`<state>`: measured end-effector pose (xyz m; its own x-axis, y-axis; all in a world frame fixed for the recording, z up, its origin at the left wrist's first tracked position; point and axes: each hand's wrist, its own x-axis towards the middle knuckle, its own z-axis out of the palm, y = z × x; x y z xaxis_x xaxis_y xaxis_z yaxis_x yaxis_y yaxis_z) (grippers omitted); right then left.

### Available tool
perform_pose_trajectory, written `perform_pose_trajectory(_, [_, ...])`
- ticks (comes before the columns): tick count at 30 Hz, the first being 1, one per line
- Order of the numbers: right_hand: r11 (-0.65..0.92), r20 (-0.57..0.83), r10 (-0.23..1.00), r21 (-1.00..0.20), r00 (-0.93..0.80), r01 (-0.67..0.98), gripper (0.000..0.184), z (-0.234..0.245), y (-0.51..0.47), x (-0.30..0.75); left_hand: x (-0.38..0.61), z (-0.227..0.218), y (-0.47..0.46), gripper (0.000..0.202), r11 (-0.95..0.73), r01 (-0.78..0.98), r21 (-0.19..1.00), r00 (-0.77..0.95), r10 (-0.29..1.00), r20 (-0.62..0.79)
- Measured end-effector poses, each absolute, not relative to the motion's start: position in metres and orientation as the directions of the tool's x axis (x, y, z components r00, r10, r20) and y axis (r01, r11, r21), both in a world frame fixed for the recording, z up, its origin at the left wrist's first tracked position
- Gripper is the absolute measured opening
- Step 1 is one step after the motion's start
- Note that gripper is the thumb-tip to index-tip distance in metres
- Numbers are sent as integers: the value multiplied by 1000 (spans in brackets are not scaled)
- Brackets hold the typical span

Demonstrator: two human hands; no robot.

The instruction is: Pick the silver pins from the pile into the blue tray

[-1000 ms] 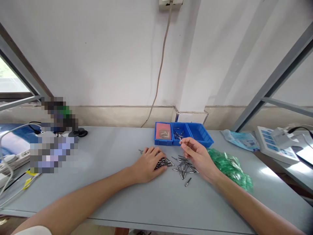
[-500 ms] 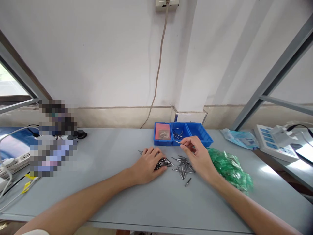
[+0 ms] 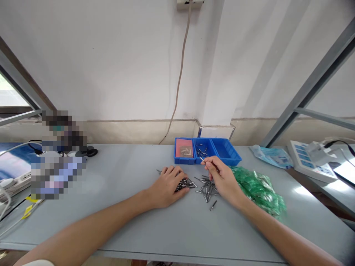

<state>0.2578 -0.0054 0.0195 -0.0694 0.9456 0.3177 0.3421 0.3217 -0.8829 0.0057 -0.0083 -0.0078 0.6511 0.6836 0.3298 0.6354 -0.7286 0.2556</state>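
My left hand (image 3: 168, 186) rests on the table, its fingers apart and curved over a pile of small metal pins (image 3: 185, 184). Part of that pile is hidden under the palm. Between thumb and fingertips of my right hand (image 3: 220, 177) is a thin metal pin (image 3: 202, 159), held just in front of the blue divided tray (image 3: 184, 161). Below the right hand lies a looser heap of pins (image 3: 206, 190), with a single pin (image 3: 213, 205) nearer the front. Several pins (image 3: 202, 150) are in the tray's middle compartment; its left one holds a pink card (image 3: 183, 143) and a small clear bag (image 3: 185, 151).
A crumpled green plastic bag (image 3: 257, 190) lies right of my right hand. Farther right are a blue-white packet (image 3: 271, 156) and a white power strip (image 3: 310, 162). Cables and a blurred-out area occupy the left end. The wall (image 3: 124, 74) stands behind the table.
My right hand has shifted slightly left and down, and the pin in its fingers points more upward. The left hand stays in place on the pile.
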Motion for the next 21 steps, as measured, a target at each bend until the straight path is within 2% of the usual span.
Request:
perform_pose_trajectory(5, [303, 315, 949, -901, -13, 310, 36, 18, 0, 262, 5, -6, -9, 27, -730, 634, 256, 652, 682, 331])
perform_pose_trajectory(14, [330, 352, 934, -915, 58, 230, 28, 18, 0, 263, 5, -4, -10, 27, -735, 626, 263, 661, 678, 321])
perform_pose_trajectory(21, [346, 386, 919, -888, 80, 304, 26, 21, 1, 265, 6, -2, -10, 24, -730, 629, 269, 665, 684, 300])
